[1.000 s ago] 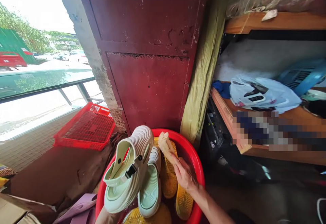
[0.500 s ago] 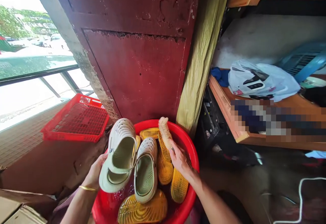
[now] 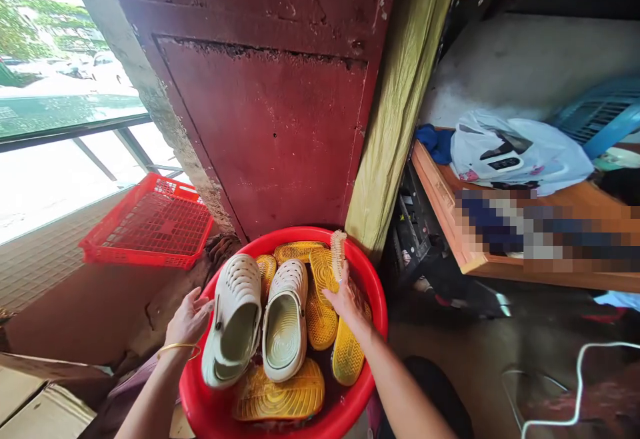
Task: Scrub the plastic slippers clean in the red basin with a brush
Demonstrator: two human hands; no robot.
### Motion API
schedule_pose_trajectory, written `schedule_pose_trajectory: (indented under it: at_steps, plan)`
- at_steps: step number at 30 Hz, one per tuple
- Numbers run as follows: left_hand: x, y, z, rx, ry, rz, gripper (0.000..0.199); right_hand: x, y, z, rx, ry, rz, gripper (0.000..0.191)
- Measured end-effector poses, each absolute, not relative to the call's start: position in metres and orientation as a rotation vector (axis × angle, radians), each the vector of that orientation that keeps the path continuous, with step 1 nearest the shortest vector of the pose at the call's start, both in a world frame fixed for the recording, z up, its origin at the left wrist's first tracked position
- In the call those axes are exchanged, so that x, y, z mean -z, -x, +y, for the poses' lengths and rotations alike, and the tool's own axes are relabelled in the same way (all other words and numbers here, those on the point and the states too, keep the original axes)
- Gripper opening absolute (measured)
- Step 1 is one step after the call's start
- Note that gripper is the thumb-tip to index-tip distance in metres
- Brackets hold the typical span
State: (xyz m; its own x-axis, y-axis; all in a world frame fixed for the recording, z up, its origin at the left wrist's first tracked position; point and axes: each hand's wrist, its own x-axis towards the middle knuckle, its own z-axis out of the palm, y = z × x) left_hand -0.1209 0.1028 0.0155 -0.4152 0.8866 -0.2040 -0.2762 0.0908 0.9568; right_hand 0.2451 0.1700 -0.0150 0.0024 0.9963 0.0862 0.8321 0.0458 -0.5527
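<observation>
Two pale clogs stand among yellow-soled slippers in a red basin. My left hand has its fingers spread just beside the left clog, which tilts toward the basin's left side. The right clog rests toe away from me, on top of a yellow slipper. My right hand is over the slippers at the right, with a bristled scrubbing brush at its fingers. The thumb is stretched out to the left, and the palm hides the brush's handle. A little water shows around the soles.
A red plastic crate is at the left by the wall edge. Behind the basin rises a dark red door. On the right, a wooden desk bears a white plastic bag. Cardboard lies at lower left.
The left clog has been lowered into the basin, and my left hand has let go of it. My right hand and the brush have shifted slightly right, with the thumb now spread.
</observation>
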Motion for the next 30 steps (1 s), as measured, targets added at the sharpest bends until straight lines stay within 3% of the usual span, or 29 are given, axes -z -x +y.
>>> schedule_pose_trajectory:
  at_steps: [3, 6, 10, 14, 17, 20, 24, 27, 30]
  plan:
    - [-0.022, 0.097, 0.104, -1.598, -1.032, 1.848, 0.038, 0.029, -0.223, 0.17, -0.449, 1.925, -1.947, 0.106]
    - [-0.017, 0.044, 0.099, -1.364, -1.752, 1.855, 0.06, 0.041, -0.209, 0.172, -0.447, 2.036, -1.969, 0.101]
    - [0.002, -0.003, 0.098, -0.727, -2.197, 1.811, 0.07, 0.039, -0.213, 0.18, -0.716, 1.954, -1.749, 0.103]
    - [0.007, 0.003, 0.106, -0.581, -2.188, 1.898, 0.062, 0.019, -0.232, 0.184, -1.079, 1.733, -1.463, 0.089]
    - [0.003, 0.01, 0.109, -0.694, -2.079, 1.898, 0.05, 0.002, -0.246, 0.173, -1.29, 1.58, -1.409, 0.072]
    - [-0.005, -0.003, 0.104, -1.023, -1.881, 1.743, 0.035, -0.012, -0.253, 0.151, -1.643, 1.262, -1.238, 0.066]
    - [-0.019, -0.038, 0.095, -1.372, -1.372, 1.356, 0.057, -0.023, -0.248, 0.12, -1.811, 0.946, -1.199, 0.06]
    - [-0.028, -0.05, 0.094, -1.49, -1.099, 1.243, 0.07, -0.023, -0.238, 0.11, -1.813, 0.946, -1.309, 0.057]
    - [-0.03, -0.034, 0.098, -1.588, -1.178, 1.397, 0.067, -0.019, -0.231, 0.114, -1.526, 1.115, -1.497, 0.057]
